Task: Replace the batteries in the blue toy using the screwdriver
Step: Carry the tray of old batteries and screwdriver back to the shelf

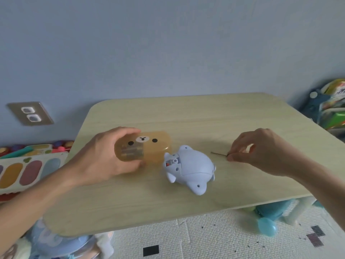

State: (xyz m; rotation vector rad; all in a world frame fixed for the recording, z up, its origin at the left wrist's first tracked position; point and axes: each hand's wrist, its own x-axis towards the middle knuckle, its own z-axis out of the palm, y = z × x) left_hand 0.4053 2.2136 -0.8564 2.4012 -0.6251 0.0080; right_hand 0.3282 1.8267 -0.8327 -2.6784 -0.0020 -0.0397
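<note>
The pale blue plastic toy shaped like a small whale or seal point(189, 169) lies on the light wooden tabletop point(205, 116), between the person's two hands. It is turned so that an opened compartment point(172, 162) on its left end faces up; inside I can see small white parts and a bit of red, but I cannot tell whether batteries are in it. One flipper points toward the near edge of the table.

Just to the left of the toy, the left hand point(104, 156) is closed around a translucent amber plastic case with a printed bear face point(142, 146). The fingers wrap over its far end and the thumb presses on its near side. The case seems almost to touch the toy's open end. Through its wall some cylinder shapes, perhaps batteries point(131, 151), show in its left half.

To the right of the toy, a little apart from it, the right hand point(261, 152) pinches a thin metal screwdriver point(219, 153) between thumb and fingertips. The shaft points left, toward the toy, low over the table. The handle is hidden in the hand.

Beyond the left hand, past the table edge, stand a colourful toy keyboard point(24, 172) and a wall socket point(30, 114).
</note>
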